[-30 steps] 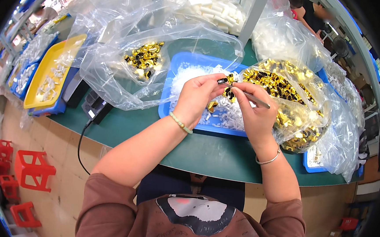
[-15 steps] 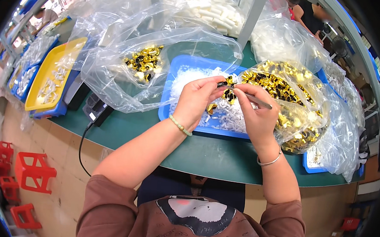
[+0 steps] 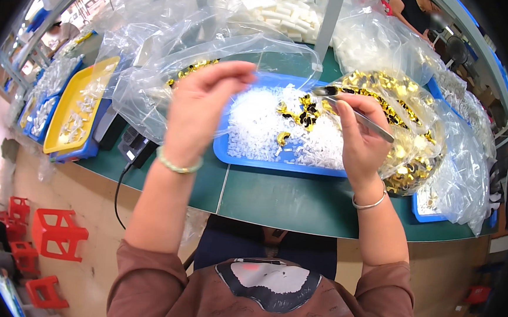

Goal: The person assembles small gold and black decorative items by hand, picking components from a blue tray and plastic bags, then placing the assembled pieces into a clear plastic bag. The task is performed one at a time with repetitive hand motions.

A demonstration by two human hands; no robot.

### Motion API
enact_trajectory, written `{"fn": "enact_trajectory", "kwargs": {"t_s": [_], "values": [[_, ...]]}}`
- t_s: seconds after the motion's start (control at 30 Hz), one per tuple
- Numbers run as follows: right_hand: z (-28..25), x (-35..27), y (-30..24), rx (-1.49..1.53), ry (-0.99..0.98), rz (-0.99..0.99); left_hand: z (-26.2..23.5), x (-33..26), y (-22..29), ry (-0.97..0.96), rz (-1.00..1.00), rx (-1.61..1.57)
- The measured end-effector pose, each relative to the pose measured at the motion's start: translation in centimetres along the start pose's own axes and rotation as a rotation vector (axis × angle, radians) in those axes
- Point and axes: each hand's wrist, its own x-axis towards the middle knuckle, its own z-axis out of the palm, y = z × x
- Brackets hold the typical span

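Note:
My right hand (image 3: 365,131) grips metal tweezers (image 3: 379,131) over the right part of a blue tray (image 3: 254,161). At the far end of the tweezers, by my fingertips, is a small dark shiny piece (image 3: 324,91); whether the tweezers hold it I cannot tell. My left hand (image 3: 202,105) is raised left of the tray, in front of an open clear bag (image 3: 134,100) with gold-and-black pieces in it. Its fingers are smeared by motion. Many small white parts (image 3: 250,123) fill the tray, with some curved gold-and-black pieces (image 3: 307,112) on top.
A clear bag of gold pieces (image 3: 410,163) bulges right of the tray. On the left stand a yellow tray (image 3: 55,136) and a black corded device (image 3: 132,145). White tubes (image 3: 281,19) lie behind, near a grey post (image 3: 329,28). Red stools (image 3: 60,233) stand on the floor.
My left hand has moved left, away from my right hand and the tray. My right hand has shifted slightly right with the tweezers, and the view has shifted a little.

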Motion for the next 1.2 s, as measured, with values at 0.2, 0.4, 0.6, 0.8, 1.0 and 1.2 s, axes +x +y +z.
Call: {"fn": "enact_trajectory", "kwargs": {"t_s": [0.2, 0.4, 0.6, 0.8, 1.0, 1.2], "values": [[1.8, -0.3, 1.2, -0.151, -0.147, 0.069, 1.5, -0.1, -5.0, 0.136, -0.007, 0.112], [0.9, -0.3, 2.9, -0.189, -0.118, 0.156, 5.5, -2.4, -4.9, 0.019, 0.236, 0.298], [1.0, -0.8, 4.3, -0.12, -0.128, 0.127, 7.3, -10.4, -3.7, -0.637, 0.258, 0.204], [0.9, -0.5, 3.2, -0.088, -0.148, 0.046, 9.5, -17.9, -10.3, -1.277, 0.287, 0.018], [0.2, -0.5, 2.8, -0.167, -0.119, 0.053, 9.0, -23.4, -21.5, -1.236, -0.134, 0.434], [0.7, -0.3, 2.7, -0.183, -0.134, 0.043, 7.4, -25.7, -22.1, -0.963, -0.138, 0.362]]}}
